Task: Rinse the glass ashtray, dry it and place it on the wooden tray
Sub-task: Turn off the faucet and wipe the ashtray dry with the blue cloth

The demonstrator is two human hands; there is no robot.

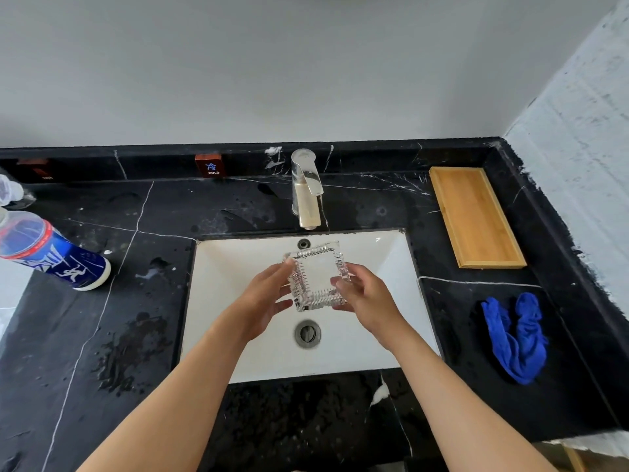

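A square clear glass ashtray (318, 275) with ribbed edges is held tilted over the white sink (391, 267), below the faucet (306, 192). My left hand (263, 301) grips its left side and my right hand (366, 298) grips its right lower corner. No water runs from the faucet. The wooden tray (474, 216) lies empty on the black counter to the right of the faucet. A crumpled blue cloth (515, 335) lies on the counter in front of the tray.
A blue and white bottle (51, 253) lies on its side on the left counter, with a clear container (10, 192) behind it. Red labels (209, 165) sit on the back ledge. Water spots wet the black marble counter (136, 335). The sink drain (307, 332) is open.
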